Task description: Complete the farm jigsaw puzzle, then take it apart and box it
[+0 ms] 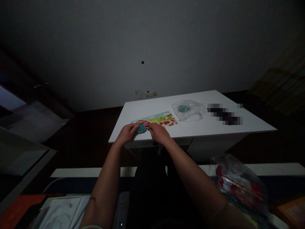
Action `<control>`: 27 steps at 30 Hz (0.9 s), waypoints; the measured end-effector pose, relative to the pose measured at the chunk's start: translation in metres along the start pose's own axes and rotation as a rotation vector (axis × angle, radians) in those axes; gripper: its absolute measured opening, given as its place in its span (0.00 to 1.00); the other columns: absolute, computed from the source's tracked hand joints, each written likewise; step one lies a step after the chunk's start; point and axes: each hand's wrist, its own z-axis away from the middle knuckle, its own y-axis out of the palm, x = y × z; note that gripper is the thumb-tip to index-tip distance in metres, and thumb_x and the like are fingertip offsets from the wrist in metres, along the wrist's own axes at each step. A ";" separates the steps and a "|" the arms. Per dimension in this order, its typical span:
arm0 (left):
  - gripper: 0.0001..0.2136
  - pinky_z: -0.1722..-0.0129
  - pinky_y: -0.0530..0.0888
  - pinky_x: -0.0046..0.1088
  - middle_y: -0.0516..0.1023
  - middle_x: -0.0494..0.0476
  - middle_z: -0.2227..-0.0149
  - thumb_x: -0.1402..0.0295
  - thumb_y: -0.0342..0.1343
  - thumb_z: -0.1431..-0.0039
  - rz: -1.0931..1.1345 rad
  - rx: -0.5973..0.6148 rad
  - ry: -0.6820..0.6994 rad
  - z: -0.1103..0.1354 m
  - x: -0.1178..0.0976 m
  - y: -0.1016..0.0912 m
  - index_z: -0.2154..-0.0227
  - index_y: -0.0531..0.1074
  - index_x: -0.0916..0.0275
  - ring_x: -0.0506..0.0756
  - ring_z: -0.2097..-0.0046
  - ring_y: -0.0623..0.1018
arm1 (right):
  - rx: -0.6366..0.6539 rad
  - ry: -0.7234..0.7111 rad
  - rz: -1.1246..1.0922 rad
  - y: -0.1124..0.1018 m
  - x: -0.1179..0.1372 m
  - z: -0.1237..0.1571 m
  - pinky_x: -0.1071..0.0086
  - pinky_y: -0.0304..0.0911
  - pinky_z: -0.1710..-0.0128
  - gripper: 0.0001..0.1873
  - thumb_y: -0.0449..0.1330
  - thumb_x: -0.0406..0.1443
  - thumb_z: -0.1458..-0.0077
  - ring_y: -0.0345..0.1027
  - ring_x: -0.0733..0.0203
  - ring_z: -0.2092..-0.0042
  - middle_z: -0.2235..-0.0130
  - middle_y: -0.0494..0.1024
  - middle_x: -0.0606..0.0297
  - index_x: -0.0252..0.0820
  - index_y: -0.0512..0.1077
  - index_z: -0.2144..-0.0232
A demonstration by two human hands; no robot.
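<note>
My left hand point(126, 133) and my right hand point(159, 133) meet at the near edge of a farm-picture puzzle board point(164, 119), which lies on the white table. Between my fingertips is a teal puzzle piece point(141, 128), partly hidden by them. My left fingers grip its left side, while my right fingertips reach its right side. Beyond the board, a transparent plastic bag point(188, 110) holds a small heap of teal pieces. Neither hand touches that bag.
The white table's near edge point(190, 135) runs just beyond my forearms. A blurred dark object point(224, 114) lies on the table to the right. A crumpled plastic bag with red print point(238, 184) sits low at the right, near my right arm. A wall socket plate point(151, 94) is behind the table.
</note>
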 end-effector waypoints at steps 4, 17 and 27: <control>0.19 0.68 0.69 0.29 0.78 0.53 0.71 0.54 0.47 0.37 0.079 0.024 -0.024 -0.009 0.000 -0.008 0.71 0.76 0.60 0.56 0.68 0.75 | -0.014 0.014 0.001 0.002 -0.004 0.000 0.63 0.59 0.42 0.22 0.50 0.30 0.36 0.67 0.56 0.43 0.44 0.74 0.61 0.48 0.70 0.44; 0.14 0.61 0.70 0.34 0.79 0.56 0.65 0.57 0.49 0.38 0.087 -0.267 -0.046 -0.003 0.014 -0.020 0.67 0.76 0.58 0.58 0.62 0.76 | -0.002 0.037 0.040 0.002 -0.004 0.000 0.65 0.58 0.41 0.21 0.48 0.30 0.36 0.65 0.57 0.42 0.44 0.73 0.59 0.44 0.69 0.44; 0.17 0.55 0.70 0.37 0.80 0.61 0.57 0.58 0.44 0.34 -0.026 -0.565 -0.159 -0.002 -0.001 0.001 0.57 0.75 0.60 0.60 0.56 0.76 | -0.012 0.047 0.025 0.002 -0.003 0.001 0.61 0.59 0.42 0.21 0.49 0.31 0.36 0.66 0.54 0.43 0.44 0.73 0.58 0.45 0.70 0.44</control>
